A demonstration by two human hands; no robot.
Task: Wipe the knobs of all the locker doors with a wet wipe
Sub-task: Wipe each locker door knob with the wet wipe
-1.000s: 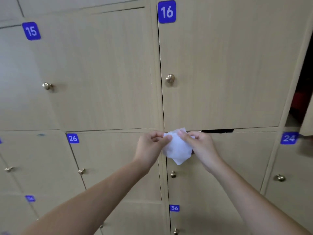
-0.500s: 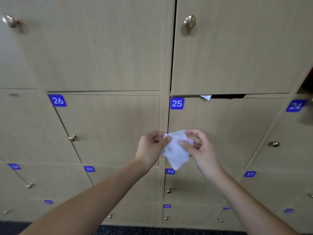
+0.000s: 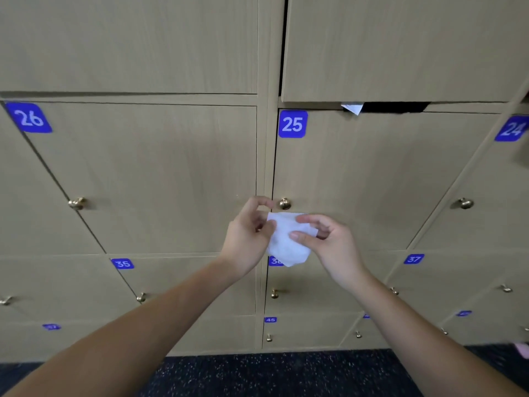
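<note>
A white wet wipe (image 3: 286, 242) hangs between my two hands in front of the beige lockers. My left hand (image 3: 247, 239) pinches its left edge and my right hand (image 3: 329, 245) pinches its right side with thumb and fingers. Just above the wipe is the brass knob of locker 25 (image 3: 285, 203), a little apart from my left fingertips. The knob of locker 26 (image 3: 76, 203) is at the left and the knob of locker 24 (image 3: 464, 203) at the right. Smaller knobs (image 3: 274, 293) show on the rows below.
A white paper scrap (image 3: 352, 108) sticks out of a dark gap above door 25. Blue number plates mark the doors, such as 25 (image 3: 292, 124). Dark speckled carpet (image 3: 286, 373) runs along the bottom. A pink object (image 3: 523, 349) lies at the lower right edge.
My view has tilted down from lockers 15 and 16 to the rows below, and the floor shows now. Both hands keep holding the wipe, now just below knob 25.
</note>
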